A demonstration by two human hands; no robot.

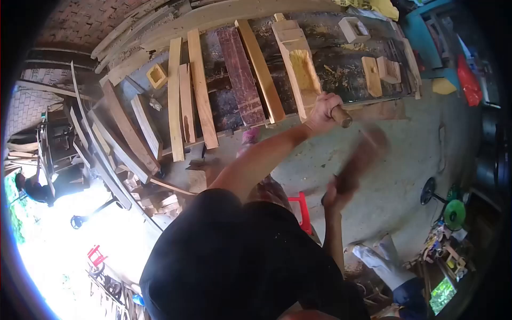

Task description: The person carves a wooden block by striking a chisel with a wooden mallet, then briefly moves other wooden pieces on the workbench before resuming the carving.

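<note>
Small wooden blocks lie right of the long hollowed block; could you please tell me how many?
3 right of the long hollowed block: a far block, plus a left block and a right block side by side, nearer the person.

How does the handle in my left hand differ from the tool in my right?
The handle in your left hand is light brown; the tool in your right hand is dark brown. The handle shows clearly, while the tool is blurred. The handle is near the hollowed block; the tool shows against the floor. Both are hand-held.
</note>
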